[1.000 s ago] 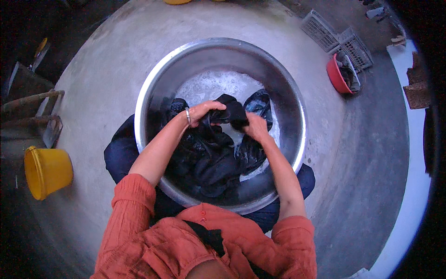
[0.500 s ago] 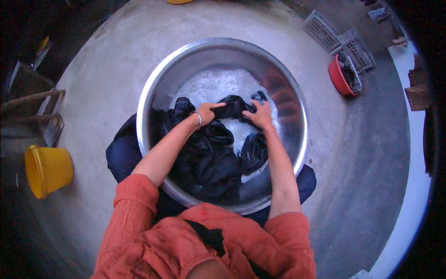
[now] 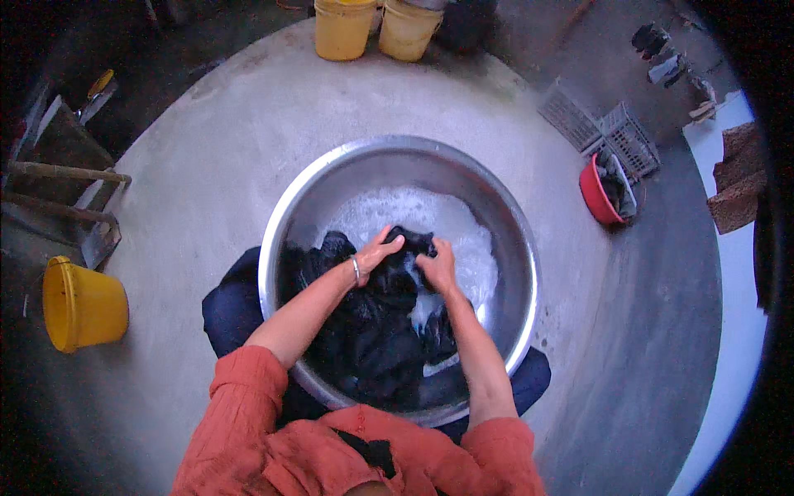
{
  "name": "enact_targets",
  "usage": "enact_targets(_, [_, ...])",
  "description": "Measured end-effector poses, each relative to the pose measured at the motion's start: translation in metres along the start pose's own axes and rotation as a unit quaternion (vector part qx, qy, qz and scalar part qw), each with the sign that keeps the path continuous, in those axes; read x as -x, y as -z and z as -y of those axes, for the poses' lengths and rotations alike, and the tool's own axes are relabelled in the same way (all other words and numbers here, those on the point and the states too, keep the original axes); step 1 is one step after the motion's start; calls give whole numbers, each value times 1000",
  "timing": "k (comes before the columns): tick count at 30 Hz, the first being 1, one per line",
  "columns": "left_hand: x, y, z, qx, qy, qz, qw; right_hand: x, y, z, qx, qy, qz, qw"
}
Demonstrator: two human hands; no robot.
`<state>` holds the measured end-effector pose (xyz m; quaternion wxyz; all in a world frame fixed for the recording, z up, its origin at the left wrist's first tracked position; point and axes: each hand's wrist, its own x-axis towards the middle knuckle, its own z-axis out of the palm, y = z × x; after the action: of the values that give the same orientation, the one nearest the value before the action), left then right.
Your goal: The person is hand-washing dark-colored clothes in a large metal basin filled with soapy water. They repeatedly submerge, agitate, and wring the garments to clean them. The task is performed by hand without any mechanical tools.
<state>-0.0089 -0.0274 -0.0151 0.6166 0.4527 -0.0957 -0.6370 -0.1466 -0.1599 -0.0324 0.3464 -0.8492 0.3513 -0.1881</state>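
A wide steel basin (image 3: 523,248) stands in front of me, with sudsy water (image 3: 405,205) and a heap of wet black cloth (image 3: 376,343) inside. My left hand (image 3: 376,256), with a bangle on its wrist, grips a bunched part of the cloth near the basin's middle. Close by on the right, my right hand (image 3: 439,266) is closed like a fist on the same raised stretch. The two hands are a short way apart, with black fabric between them. What kind of garment it is cannot be told.
A yellow bucket (image 3: 87,303) lies tipped at the left, below a wooden frame (image 3: 70,174). Two more yellow buckets (image 3: 343,31) stand at the back. To the far right are a red tub (image 3: 597,192) with cloth in it and grey plastic crates (image 3: 628,136).
My hands have drawn closer together, and my right fingers, spread before, have closed on the cloth. The view has tilted, so the basin sits lower and the back buckets show.
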Motion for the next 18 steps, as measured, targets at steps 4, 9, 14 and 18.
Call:
enact_targets(4, [11, 11, -7, 119, 44, -10, 992, 31, -5, 105, -30, 192, -21, 981])
enact_targets(9, [6, 12, 16, 174, -88, 114, 974, 51, -26, 139, -43, 214, -43, 975])
enact_targets(14, [5, -18, -2, 173, 43, -56, 982, -17, -1, 53, 33, 34, -127, 991])
enact_targets(18, [-14, 21, 16, -117, -37, -218, 968, -36, 31, 4, 154, -154, 85, 972])
